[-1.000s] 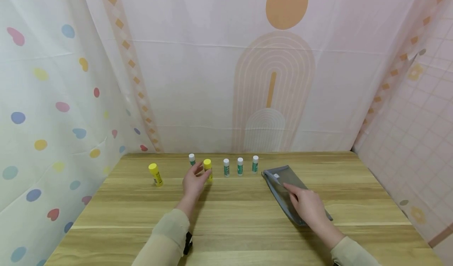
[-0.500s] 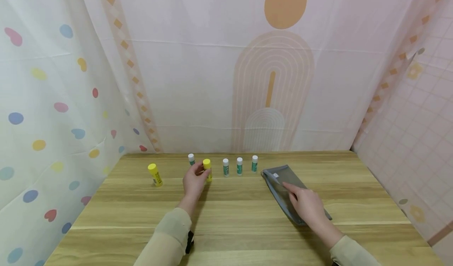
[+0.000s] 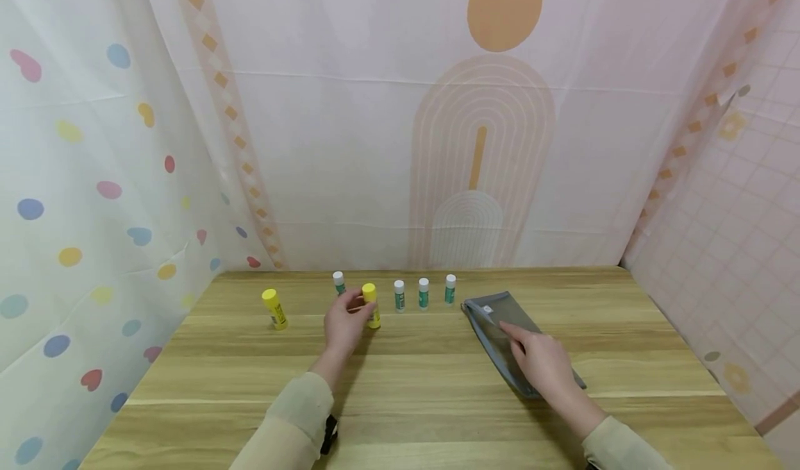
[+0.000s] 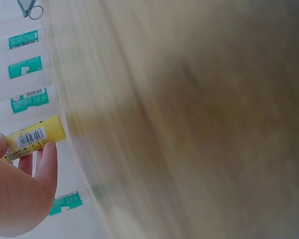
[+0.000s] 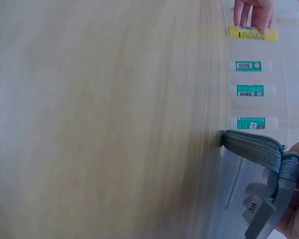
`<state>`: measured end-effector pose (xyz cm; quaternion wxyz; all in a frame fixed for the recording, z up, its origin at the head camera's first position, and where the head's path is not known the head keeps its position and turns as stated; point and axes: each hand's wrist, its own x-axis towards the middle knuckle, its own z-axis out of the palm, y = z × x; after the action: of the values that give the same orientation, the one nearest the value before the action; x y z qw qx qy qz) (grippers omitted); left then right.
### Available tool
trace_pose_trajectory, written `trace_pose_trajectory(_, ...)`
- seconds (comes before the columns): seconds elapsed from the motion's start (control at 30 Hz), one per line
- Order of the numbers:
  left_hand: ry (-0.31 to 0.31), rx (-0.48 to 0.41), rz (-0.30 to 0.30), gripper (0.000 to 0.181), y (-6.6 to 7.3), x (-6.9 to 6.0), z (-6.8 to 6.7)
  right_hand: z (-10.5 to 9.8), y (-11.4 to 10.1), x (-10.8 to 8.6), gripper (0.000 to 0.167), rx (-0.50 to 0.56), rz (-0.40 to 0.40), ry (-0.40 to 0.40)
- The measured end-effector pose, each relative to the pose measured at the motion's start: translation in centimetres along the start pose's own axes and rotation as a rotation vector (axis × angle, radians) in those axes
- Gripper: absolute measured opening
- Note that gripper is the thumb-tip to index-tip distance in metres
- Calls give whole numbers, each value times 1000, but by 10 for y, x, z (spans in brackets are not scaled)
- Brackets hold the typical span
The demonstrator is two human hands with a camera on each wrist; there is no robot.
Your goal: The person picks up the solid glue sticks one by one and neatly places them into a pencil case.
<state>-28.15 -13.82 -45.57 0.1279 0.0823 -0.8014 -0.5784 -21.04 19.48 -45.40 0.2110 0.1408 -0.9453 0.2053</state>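
Observation:
My left hand (image 3: 342,325) pinches a yellow glue stick (image 3: 370,293), which stands upright by the table's back. In the left wrist view, thumb and fingers lie on either side of this yellow glue stick (image 4: 32,137). Partly hidden behind that hand is a white-capped green glue stick (image 3: 339,280). Three more green glue sticks (image 3: 423,295) stand in a row to the right. A second yellow glue stick (image 3: 274,309) stands at the far left. My right hand (image 3: 546,366) holds a grey mesh zip pouch (image 3: 494,345) at its zip side, index finger stretched along it.
The wooden table (image 3: 412,414) ends at a hanging patterned cloth (image 3: 337,150) behind the glue sticks. A dotted cloth (image 3: 94,227) hangs on the left, a checked one (image 3: 719,227) on the right. A tag marked 38 (image 5: 252,208) shows on the pouch.
My left hand has closed on the yellow glue stick and shifted it slightly right and towards me. The right hand and the pouch stay in place.

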Motion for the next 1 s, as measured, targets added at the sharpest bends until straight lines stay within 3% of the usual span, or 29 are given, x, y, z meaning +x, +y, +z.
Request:
trace_pose_trajectory(0.27,-24,-44,17,35,4,-8,3,0,0,-1,34,-6,-3,3)
trace_pose_trajectory(0.43,-68,-97,-12,37,8,-14,8,0,0,0,34,-12,-1,3)
trace_pose_trajectory(1.0,-209,-64,11,35,28,-36,36,1,1,0,34,-6,-18,25)
